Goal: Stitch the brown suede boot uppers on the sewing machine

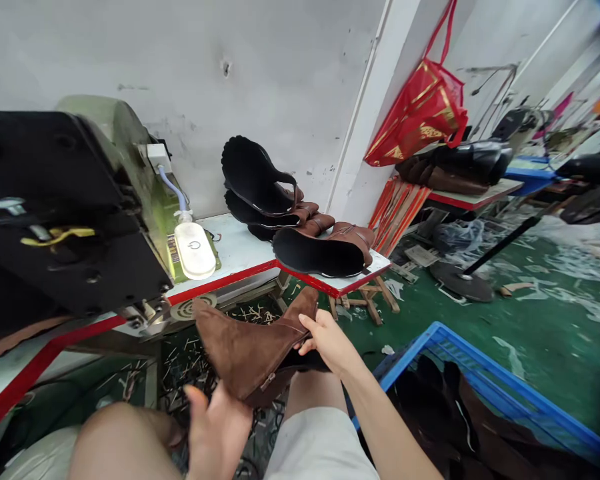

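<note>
A brown suede boot upper [245, 340] with a zip pull on its side is held above my lap. My right hand [325, 340] pinches its narrower end between thumb and fingers. Below the wide end is my left hand [220, 427], thumb spread away and palm facing up. Its fingertips are partly hidden behind the boot upper, so I cannot tell whether they touch it. On the white worktable [230, 240] beyond lie several brown boot uppers [353, 237] with dark openings.
A green machine [105, 140] with a white power switch [195, 250] stands at the left. At the lower right, a blue crate [435, 333] holds dark and brown pieces. A red bag [425, 110] hangs from the pillar. Scraps litter the green floor [520, 313].
</note>
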Demonstrator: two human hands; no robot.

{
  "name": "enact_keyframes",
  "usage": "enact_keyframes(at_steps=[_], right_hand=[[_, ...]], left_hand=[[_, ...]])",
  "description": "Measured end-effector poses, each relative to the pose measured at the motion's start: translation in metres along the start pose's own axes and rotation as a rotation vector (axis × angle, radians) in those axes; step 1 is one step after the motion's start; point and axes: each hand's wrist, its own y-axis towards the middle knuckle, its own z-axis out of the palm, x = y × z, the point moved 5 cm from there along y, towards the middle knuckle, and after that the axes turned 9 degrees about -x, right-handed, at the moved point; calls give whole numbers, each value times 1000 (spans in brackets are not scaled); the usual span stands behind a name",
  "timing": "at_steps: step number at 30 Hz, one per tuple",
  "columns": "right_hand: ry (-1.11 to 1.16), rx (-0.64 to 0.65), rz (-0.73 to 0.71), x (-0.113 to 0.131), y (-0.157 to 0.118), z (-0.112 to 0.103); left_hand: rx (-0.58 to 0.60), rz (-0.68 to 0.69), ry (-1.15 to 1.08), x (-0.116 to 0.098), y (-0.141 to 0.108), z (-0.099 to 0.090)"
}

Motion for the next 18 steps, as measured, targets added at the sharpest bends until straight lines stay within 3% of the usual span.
enact_keyframes(at_steps=[4,7,10,13,18], right_hand=[[-106,-62,-47,2,-3,6],[-174,-134,-179,16,-24,3],[-335,21,-403,20,-56,16],[-472,131,-571,2,-76,32],[-473,-105,-717,-32,-76,33]], left_hand=[[-128,-104,-55,46,-1,12],[-172,-143,-118,49,7,16],[-148,-174,-172,41,12,22],[-143,-211,-189,43,14,22],[-190,-232,-133,62,19,7]])
